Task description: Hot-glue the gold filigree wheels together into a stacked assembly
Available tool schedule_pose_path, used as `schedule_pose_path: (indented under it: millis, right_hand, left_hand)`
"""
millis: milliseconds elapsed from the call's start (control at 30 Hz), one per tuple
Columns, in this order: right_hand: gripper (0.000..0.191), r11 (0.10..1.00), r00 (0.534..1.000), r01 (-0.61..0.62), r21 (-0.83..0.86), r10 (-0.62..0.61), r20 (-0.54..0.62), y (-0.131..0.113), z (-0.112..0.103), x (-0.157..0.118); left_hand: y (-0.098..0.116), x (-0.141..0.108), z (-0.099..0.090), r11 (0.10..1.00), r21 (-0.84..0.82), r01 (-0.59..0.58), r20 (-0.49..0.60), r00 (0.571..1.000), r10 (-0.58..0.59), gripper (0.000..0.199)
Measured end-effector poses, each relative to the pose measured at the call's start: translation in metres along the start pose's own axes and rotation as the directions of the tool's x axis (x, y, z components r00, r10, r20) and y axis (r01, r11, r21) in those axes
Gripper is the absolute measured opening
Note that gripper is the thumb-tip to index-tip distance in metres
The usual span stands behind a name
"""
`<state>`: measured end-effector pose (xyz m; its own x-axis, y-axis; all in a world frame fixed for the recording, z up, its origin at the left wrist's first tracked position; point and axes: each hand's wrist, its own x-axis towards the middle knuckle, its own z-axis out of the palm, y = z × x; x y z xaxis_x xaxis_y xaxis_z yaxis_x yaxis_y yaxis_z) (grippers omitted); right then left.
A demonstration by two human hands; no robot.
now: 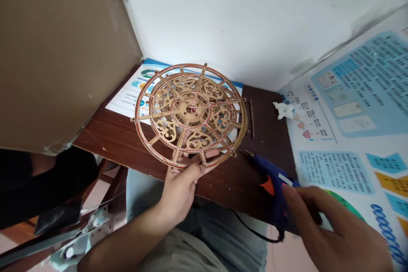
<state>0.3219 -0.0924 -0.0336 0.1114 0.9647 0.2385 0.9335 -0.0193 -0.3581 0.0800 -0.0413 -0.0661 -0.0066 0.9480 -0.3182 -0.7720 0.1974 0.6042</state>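
My left hand (180,191) is closed on the lower rim of a round laser-cut wooden wheel frame (154,139), thumb on top and fingers underneath. The frame has two stacked rings, spokes, scrollwork panels and small tabs, with reddish lines along its edges and thin pale strands across the centre. To the right, a blue hot glue gun (270,170) with an orange trigger points its metal nozzle toward the frame. My right hand (334,225), blurred, has its thumb and finger pinched at the rear of the glue gun; its other fingers are partly hidden.
Beneath the frame lies a printed sheet (123,100) on the dark wooden table (216,182). A thin brown stick (252,119) and a crumpled white piece (283,110) lie to the right. Cardboard (63,51), a white panel (239,21) and a printed board (350,136) enclose the table. The gun's black cord (251,229) hangs over the front edge.
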Motion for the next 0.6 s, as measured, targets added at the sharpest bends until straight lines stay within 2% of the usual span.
schedule_pose_path:
  millis: [33, 133, 300, 433, 500, 533, 567, 600]
  right_hand:
    - [0.051, 0.998, 0.998, -0.066, -0.024, 0.067, 0.015, 0.012, 0.001, -0.007]
    - [0.066, 0.991, 0.988, -0.134, -0.002, 0.133, 0.075, 0.031, 0.013, -0.018]
    - [0.060, 0.980, 0.961, -0.197, 0.034, 0.186, 0.205, 0.027, 0.031, -0.012]
    - [0.063, 0.941, 0.935, -0.319, 0.114, 0.293, 0.197, 0.031, 0.029, -0.015]
    - [0.062, 0.868, 0.905, -0.422, 0.262, 0.387, 0.177, 0.033, 0.027, -0.019]
    - [0.060, 0.791, 0.882, -0.471, 0.390, 0.429, 0.194, 0.032, 0.027, -0.021]
    - [0.058, 0.676, 0.857, -0.508, 0.534, 0.456, 0.238, 0.029, 0.028, -0.022]
    - [0.053, 0.525, 0.837, -0.527, 0.668, 0.454, 0.304, 0.024, 0.029, -0.022]
  left_hand:
    - [0.000, 0.000, 0.000, 1.000, 0.007, -0.001, 0.001, 1.000, 0.001, 0.055]
    - [0.000, -0.001, 0.001, 0.999, 0.036, 0.004, -0.006, 1.000, -0.003, 0.066]
    - [-0.001, 0.001, 0.003, 0.998, 0.066, -0.024, -0.010, 1.000, 0.025, 0.066]
    - [-0.001, 0.000, 0.002, 0.998, 0.063, -0.025, -0.021, 0.999, 0.027, 0.071]
    - [-0.001, -0.001, 0.001, 0.998, 0.051, -0.029, -0.013, 0.999, 0.030, 0.074]
    - [-0.002, -0.001, 0.001, 0.999, 0.044, -0.032, -0.005, 0.999, 0.032, 0.075]
    - [-0.002, -0.001, 0.001, 0.999, 0.038, -0.036, 0.002, 0.999, 0.036, 0.075]
    - [-0.002, -0.001, 0.001, 0.999, 0.034, -0.037, 0.008, 0.999, 0.037, 0.075]
